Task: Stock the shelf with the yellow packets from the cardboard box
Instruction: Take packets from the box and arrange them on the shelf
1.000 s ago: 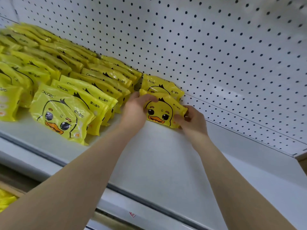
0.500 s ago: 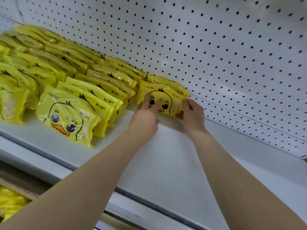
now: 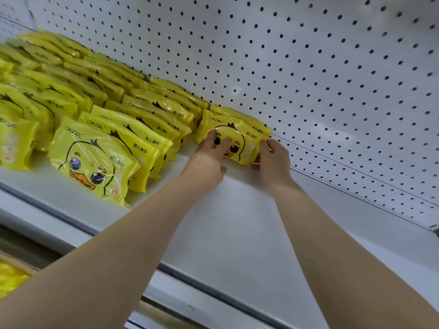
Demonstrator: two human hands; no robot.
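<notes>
A yellow duck-face packet (image 3: 240,136) stands nearly upright at the back of the white shelf (image 3: 228,210), leaning on another yellow packet (image 3: 234,112) against the pegboard. My left hand (image 3: 209,160) presses its straight fingers on the packet's front. At the packet's right edge, my right hand (image 3: 273,157) pinches it with thumb and fingers. Rows of the same yellow packets (image 3: 95,110) fill the shelf to the left. A corner of the cardboard box (image 3: 14,264) with yellow packets inside shows at the bottom left.
The white pegboard back wall (image 3: 308,79) rises behind the shelf. The shelf's front rail (image 3: 213,295) runs across below my arms. White shelf surface stretches right of the packet I hold.
Both hands have pushed the packet back and tipped it more upright against the rear packet. My left fingers moved from its top edge onto its front.
</notes>
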